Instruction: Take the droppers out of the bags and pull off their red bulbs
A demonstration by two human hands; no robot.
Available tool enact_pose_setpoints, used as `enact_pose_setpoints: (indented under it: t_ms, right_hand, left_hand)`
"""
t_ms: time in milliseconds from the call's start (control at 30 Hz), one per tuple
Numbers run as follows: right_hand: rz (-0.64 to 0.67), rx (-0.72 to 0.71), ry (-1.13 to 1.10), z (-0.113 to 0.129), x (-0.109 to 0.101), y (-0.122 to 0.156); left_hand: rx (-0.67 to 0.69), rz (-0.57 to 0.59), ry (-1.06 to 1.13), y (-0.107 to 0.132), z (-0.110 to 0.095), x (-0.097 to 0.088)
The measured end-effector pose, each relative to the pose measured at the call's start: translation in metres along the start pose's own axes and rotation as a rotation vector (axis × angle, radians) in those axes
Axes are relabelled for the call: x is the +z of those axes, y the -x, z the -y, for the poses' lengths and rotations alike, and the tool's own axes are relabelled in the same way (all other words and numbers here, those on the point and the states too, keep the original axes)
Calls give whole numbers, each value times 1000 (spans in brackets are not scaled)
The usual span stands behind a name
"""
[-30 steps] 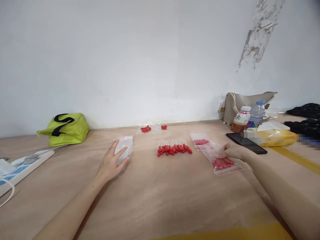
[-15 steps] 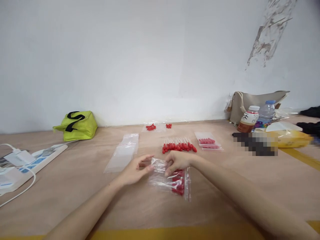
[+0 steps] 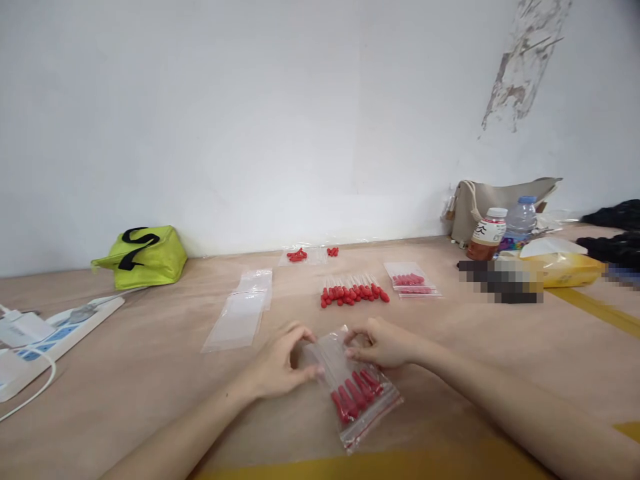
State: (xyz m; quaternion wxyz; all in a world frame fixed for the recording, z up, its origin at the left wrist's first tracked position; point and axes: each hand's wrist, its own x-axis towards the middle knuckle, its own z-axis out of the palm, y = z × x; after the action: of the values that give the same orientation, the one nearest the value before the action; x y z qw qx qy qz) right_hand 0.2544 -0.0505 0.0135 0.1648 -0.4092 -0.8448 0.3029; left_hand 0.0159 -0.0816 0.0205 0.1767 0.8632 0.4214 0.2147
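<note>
A clear zip bag (image 3: 327, 357) lies slanted on the table between my hands, its zip end toward me. Several red-headed pieces (image 3: 356, 395) rest in a row inside it. My left hand (image 3: 283, 363) is at the bag's left edge, fingers curved and apart from the thumb, whose tip meets the plastic. With curled fingers, my right hand (image 3: 383, 343) pinches the bag's upper right edge. Beyond the bag, a row of loose red-headed sticks (image 3: 354, 293) with pale stems lies on the table. Flat clear bags (image 3: 237, 320) lie to the left.
Filled zip bags (image 3: 413, 279) lie right of the loose row; small red pieces (image 3: 297, 255) lie by the wall. A power strip (image 3: 65, 333) and green bag (image 3: 150, 257) stand left. Bottles (image 3: 487, 233) and a yellow packet (image 3: 565, 267) are at right.
The bag has been turned and flattened, its zip end swinging from the right toward me. My left hand's fingers have spread wider, and my right hand has shifted right.
</note>
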Motion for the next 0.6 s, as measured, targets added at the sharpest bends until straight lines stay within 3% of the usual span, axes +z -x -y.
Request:
enact_pose_setpoints:
  t_ms: [133, 233, 300, 433, 533, 600]
  right_hand:
    - [-145, -182, 248, -1, -11, 7]
    - [-113, -424, 186, -2, -12, 7]
    - [-60, -492, 141, -4, -10, 9]
    - [-77, -411, 174, -8, -7, 16]
    - [-175, -271, 221, -9, -2, 17]
    - [-265, -173, 236, -8, 4, 15]
  left_hand:
    - [151, 108, -43, -1, -27, 11]
    - [342, 191, -42, -15, -21, 14]
    - [381, 136, -25, -27, -8, 14]
    - [45, -171, 47, -41, 17, 15]
    - [-197, -203, 197, -39, 22, 18]
    - [-369, -131, 385, -35, 20, 19]
